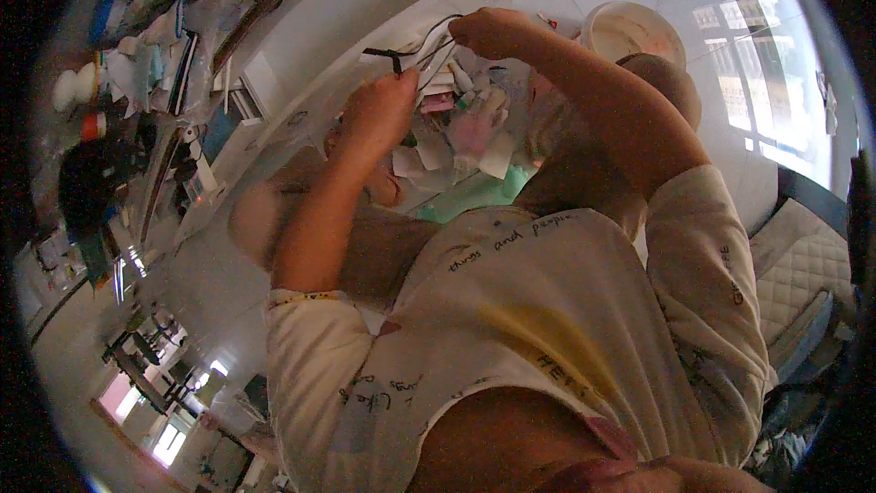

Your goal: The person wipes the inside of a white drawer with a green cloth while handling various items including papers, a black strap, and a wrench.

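Observation:
Between my two raised hands runs a thin black cord (383, 54), bent in a loop, with a short dark piece sticking out to the left. My left hand (388, 108) is closed around its lower part. Higher and farther right, my right hand (493, 34) is closed on the other end of the loop. What exactly the cord belongs to cannot be made out. Below the hands, between my knees, lies a heap of crumpled papers and wrappers (470, 123), with a pale green container or sheet (465, 197) at its near side.
A white bucket (634, 26) stands beyond my right forearm. Along the far left runs a white cabinet (351, 14) with drawers, with a cluttered surface of bottles and bags (151, 64) beside it. At the right are a bright window (776, 64) and a quilted pad (808, 260).

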Demonstrator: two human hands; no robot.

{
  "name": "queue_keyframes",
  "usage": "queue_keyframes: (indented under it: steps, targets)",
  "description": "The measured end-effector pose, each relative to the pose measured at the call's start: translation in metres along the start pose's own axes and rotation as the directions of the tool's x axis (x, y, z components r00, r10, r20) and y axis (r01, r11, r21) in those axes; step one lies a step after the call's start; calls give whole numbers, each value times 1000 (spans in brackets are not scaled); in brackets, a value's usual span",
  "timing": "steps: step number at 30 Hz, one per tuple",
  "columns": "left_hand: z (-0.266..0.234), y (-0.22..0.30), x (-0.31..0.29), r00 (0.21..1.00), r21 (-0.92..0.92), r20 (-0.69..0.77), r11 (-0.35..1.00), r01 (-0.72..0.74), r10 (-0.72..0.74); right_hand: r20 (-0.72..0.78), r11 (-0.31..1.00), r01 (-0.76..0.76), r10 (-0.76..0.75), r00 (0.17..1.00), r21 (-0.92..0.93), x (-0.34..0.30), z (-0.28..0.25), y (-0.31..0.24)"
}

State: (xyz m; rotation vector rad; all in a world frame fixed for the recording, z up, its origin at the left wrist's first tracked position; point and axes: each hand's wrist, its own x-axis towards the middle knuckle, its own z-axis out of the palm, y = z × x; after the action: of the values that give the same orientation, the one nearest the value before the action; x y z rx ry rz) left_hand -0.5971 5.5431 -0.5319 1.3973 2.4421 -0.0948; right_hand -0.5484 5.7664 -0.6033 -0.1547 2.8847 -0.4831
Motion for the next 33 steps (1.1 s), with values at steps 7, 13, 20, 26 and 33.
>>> queue_keyframes:
  steps: [7,13,20,26,33]
  targets:
    - [-8,-7,-41,997,-103,-21,992,69,-72,144,981,80,-54,988,-178,12,-2,-45]
    - [-10,-16,-49,996,-175,-56,982,65,-76,97,954,251,-238,966,-165,41,14,-57]
    - [-8,-22,-48,980,-228,-189,974,16,-60,197,957,242,-209,958,-161,76,66,-46]
    - [0,-22,-46,986,-185,-163,983,7,-38,217,952,303,-286,933,-48,114,153,-14]
    - [3,-31,-36,992,-291,-121,957,2,-39,233,952,262,-294,927,158,130,205,-17]
